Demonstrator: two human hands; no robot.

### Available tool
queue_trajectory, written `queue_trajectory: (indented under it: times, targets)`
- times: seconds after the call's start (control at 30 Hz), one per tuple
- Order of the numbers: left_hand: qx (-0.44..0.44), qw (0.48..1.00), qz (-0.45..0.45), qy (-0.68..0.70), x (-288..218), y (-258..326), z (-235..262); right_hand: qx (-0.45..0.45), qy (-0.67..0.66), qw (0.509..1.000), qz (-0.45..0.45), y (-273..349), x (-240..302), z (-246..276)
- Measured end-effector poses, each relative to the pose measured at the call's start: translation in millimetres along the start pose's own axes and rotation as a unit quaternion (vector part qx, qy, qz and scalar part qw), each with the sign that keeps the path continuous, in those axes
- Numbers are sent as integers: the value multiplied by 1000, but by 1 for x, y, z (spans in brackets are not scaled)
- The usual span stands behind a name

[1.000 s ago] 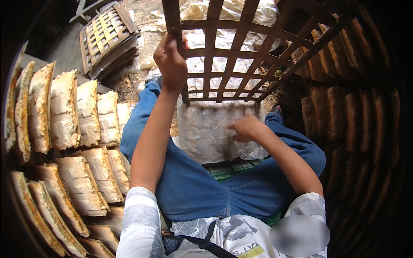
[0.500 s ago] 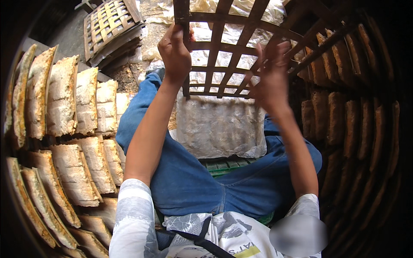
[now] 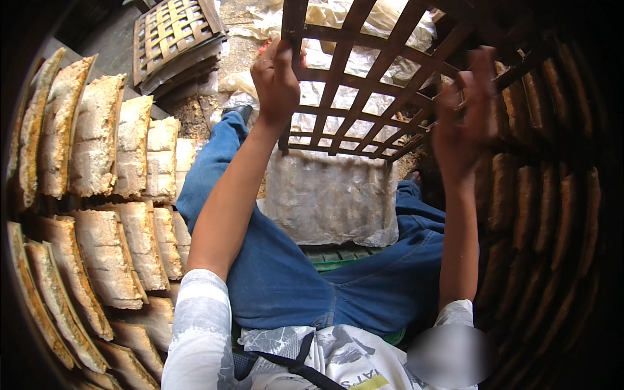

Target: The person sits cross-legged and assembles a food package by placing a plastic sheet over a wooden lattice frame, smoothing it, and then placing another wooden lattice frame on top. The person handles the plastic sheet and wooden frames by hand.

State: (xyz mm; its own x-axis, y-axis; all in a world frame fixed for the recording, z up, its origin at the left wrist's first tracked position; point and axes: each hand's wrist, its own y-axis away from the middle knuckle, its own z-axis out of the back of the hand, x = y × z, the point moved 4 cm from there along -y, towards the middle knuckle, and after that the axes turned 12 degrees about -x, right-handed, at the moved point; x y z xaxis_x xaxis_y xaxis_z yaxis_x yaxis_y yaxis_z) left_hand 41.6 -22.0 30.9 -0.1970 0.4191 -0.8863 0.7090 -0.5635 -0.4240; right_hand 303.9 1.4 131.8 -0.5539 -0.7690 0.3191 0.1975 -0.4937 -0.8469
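A dark woven lattice tray is held up and tilted in front of me. My left hand is closed around its left edge bar. Near the tray's right side, my right hand is raised and blurred, its fingers apart with nothing seen in them. Below the tray lies a flat, rectangular bundle covered in cloudy plastic sheet, between my legs. Under it, part of a green slotted crate shows.
Rows of pale, crusty slabs stand on edge at my left. Similar slabs fill the darker right side. A stack of lattice trays sits at the far left. Crumpled plastic sheets lie on the floor ahead.
My right hand has moved right and slightly up, away from the bars. The tray has shifted a little to the right, with my left hand still on its edge.
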Motion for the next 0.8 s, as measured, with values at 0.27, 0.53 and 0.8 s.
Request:
queue_trajectory:
  times: [0.27, 0.53, 0.8]
  targets:
    - [-2, 1000, 5, 18, 5, -2, -9, 336, 223, 911, 82, 118, -7, -53]
    - [-4, 1000, 3, 29, 1, 0, 0, 675, 38, 719, -162, 121, 15, -25]
    - [-5, 999, -18, 27, -1, 1, 0, 70, 161, 979, 100, -3, 20, 1]
